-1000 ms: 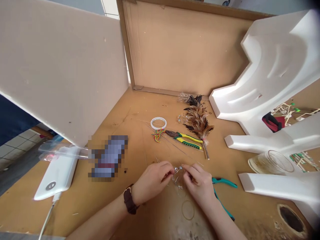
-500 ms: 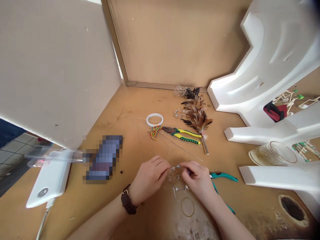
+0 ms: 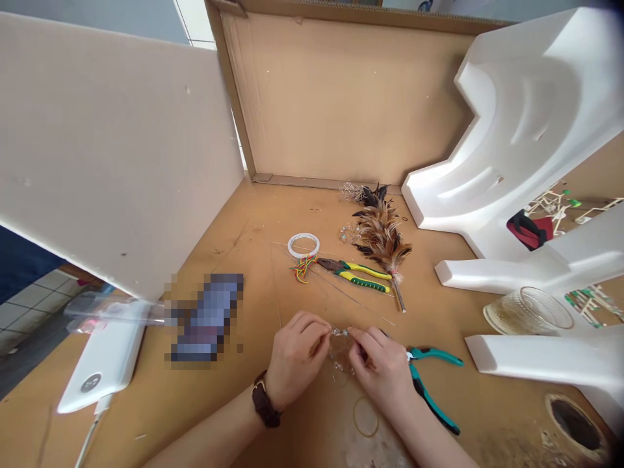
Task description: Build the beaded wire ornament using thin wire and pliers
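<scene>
A thin wire strung with clear beads [image 3: 338, 332] spans the gap between my two hands, with more beads dangling in a loop below. My left hand [image 3: 298, 348], a dark watch on its wrist, pinches one end of the beaded wire. Close on the other side, my right hand [image 3: 380, 364] grips the wire between thumb and fingers. Teal-handled pliers [image 3: 433, 383] lie beside my right hand, their jaws partly hidden by it. Under the hands a yellowish rubber band [image 3: 365, 416] rests on the table.
Beyond the hands lie yellow-green pliers [image 3: 355, 274], a white tape ring [image 3: 303, 246], coloured strings [image 3: 305, 266], loose wires and a feather duster [image 3: 383, 234]. A phone [image 3: 209, 318] and white power bank [image 3: 104, 357] sit left. White foam [image 3: 526, 354] and a glass [image 3: 524, 312] stand right.
The view has tilted up slightly. My right hand has turned and shifted a little, and the dangling beads hang closer beneath it. Both hands keep hold of the beaded wire.
</scene>
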`<state>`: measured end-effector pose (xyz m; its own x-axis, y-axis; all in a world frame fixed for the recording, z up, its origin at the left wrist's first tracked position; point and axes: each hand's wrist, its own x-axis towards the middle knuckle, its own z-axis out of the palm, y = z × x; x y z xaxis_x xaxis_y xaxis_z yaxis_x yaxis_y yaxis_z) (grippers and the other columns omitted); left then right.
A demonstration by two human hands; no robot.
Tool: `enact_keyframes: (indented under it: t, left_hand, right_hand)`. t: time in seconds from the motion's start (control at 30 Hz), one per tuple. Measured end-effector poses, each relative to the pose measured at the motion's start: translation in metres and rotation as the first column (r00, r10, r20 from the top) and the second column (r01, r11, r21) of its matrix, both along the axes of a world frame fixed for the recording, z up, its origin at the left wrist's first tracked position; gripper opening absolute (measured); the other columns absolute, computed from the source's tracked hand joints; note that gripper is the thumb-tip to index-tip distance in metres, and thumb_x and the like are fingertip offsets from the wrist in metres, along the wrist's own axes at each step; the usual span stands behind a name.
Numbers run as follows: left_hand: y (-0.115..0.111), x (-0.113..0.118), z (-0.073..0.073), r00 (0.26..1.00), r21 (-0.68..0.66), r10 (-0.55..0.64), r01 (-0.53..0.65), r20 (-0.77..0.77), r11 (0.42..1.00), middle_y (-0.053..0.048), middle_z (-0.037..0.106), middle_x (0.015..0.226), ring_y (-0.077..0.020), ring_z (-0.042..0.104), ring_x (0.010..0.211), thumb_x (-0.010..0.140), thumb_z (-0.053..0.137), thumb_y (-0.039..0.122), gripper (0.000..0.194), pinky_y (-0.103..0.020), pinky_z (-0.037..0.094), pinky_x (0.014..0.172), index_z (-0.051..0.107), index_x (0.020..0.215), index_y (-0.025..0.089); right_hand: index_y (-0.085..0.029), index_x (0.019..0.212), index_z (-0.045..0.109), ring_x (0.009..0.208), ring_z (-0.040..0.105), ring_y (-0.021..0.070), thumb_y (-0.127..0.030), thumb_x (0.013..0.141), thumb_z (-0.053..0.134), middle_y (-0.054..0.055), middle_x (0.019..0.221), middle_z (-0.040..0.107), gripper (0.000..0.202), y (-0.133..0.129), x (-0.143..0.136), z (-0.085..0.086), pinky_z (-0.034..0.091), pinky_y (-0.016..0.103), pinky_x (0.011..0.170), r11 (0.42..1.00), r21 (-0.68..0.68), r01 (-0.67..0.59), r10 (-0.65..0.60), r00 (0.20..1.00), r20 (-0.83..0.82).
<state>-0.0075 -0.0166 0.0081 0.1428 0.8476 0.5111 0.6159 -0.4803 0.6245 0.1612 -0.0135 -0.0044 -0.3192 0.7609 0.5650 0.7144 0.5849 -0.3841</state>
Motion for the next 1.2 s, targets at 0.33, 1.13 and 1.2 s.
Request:
enact_keyframes:
  t: [0.33,1.13,1.2]
  left_hand:
    - [0.007,0.009,-0.018,0.894,-0.444,0.228,-0.036,0.386,0.895,-0.001,0.063,0.067,-0.0107,0.053,0.058,0.071,0.058,0.02,0.005,-0.021,0.042,0.055,0.059,0.068,0.016]
    - [0.003,0.006,-0.01,0.881,-0.36,0.115,0.066,0.459,0.931,-0.002,0.062,0.072,-0.0108,0.055,0.067,0.073,0.057,0.016,0.005,-0.022,0.044,0.064,0.06,0.069,0.015]
    - [0.006,0.007,-0.008,0.824,-0.49,0.238,0.054,0.515,0.87,-0.001,0.062,0.067,-0.0101,0.055,0.062,0.07,0.06,0.018,0.006,-0.021,0.044,0.059,0.058,0.067,0.014]
  right_hand:
    - [-0.016,0.086,0.063,0.055,0.053,0.0106,-0.01,0.077,0.046,0.001,0.063,0.058,0.02,0.003,-0.005,-0.004,0.042,0.02,0.052,0.999,-0.038,-0.007,0.005,0.999,-0.043]
    - [-0.017,0.085,0.065,0.055,0.056,0.0097,-0.011,0.076,0.047,0.001,0.064,0.062,0.021,0.01,0.0,-0.005,0.043,0.019,0.052,0.996,-0.079,-0.038,0.033,0.998,-0.058]
    - [-0.017,0.09,0.065,0.054,0.054,0.0095,-0.012,0.078,0.047,0.001,0.064,0.06,0.023,0.009,0.0,-0.007,0.041,0.02,0.051,0.998,-0.027,-0.051,0.052,0.998,0.028]
